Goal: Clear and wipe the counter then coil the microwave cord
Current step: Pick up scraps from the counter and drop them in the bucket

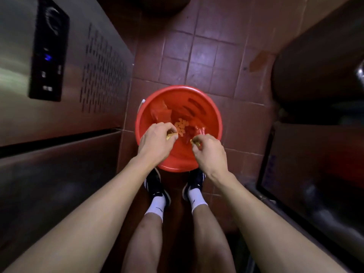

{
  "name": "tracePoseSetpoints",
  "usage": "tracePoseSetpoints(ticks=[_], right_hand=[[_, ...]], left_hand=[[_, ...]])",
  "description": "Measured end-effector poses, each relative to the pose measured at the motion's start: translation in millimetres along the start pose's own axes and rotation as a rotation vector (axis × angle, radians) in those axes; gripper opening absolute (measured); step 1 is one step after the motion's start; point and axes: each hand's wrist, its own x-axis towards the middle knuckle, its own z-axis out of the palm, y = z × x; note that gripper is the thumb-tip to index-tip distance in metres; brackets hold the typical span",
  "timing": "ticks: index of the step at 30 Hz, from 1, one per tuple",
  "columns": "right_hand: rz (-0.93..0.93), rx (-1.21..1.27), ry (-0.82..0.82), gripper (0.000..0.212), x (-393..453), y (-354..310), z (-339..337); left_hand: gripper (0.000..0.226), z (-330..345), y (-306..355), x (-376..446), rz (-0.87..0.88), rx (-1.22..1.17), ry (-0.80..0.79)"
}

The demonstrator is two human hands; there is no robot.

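A red bucket stands on the tiled floor just ahead of my feet. Inside it lie orange food scraps and crumpled clear and red wrappers. My left hand hovers over the bucket's near left side, fingers curled round a small yellowish scrap. My right hand is over the near right side, pinching a small yellowish scrap with clear wrapping at its fingertips. The counter and the microwave cord are out of view.
A stainless steel appliance with a black control panel fills the left. A dark counter or cabinet edge runs along the right. Red floor tiles stretch beyond the bucket. My shoes stand against the bucket's near rim.
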Motion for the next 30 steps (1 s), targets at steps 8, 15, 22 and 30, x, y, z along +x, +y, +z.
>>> tracePoseSetpoints(ticks=[8,15,22,30], right_hand=[[-0.003,0.018,0.035,0.017,35.1,25.5,39.2],[-0.006,0.034,0.0,0.023,41.6,26.6,50.0],[-0.026,0.018,0.029,0.023,40.6,18.9,48.0],[-0.09,-0.15,-0.067,0.026,10.0,-22.8,9.3]], left_hand=[[0.013,43.6,-15.0,43.6,-0.08,-0.074,0.039],[0.021,53.1,-22.9,48.5,-0.128,-0.077,0.028],[0.021,49.5,-39.3,32.3,-0.135,-0.028,-0.008],[0.039,-2.6,-28.2,-18.5,-0.016,0.211,-0.205]])
